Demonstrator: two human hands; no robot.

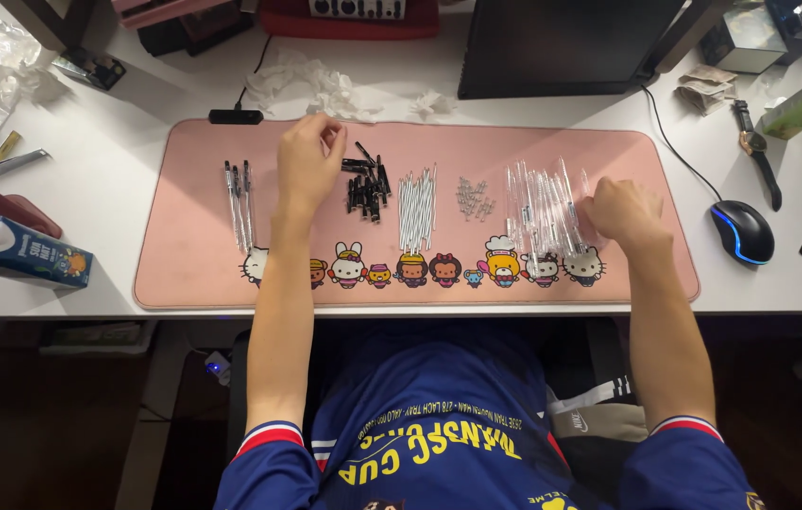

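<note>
View from above of a person seated at a white bench [118,189], both bare forearms stretched over a long pink mat [193,255] with soft rounded corners and a row of small cartoon animals along its near edge.

The left hand [307,156] reaches to the far part of the mat. Its fingers are curled in, and the fingertips lie beside a small heap of short black pen caps [368,184]; whether the grip has closed on one cannot be told.

The right hand [623,212] rests knuckles up at the right edge of a loose pile of clear plastic pen barrels [543,212], thin and glossy. The fingers are bent down onto the pile, touching it; the grip looks lightly clenched, but what it holds is hidden.

Between the hands lie a tidy bundle of thin white ink refills [417,208] and a scatter of tiny metal tips [472,196]. Left of the left forearm lie a few finished clear pens [238,198], side by side.

Off the mat, a black mouse [743,231] with a blue glow sits to the right, near a wristwatch [757,151]. A blue drink carton [18,250] lies at the far left.
</note>
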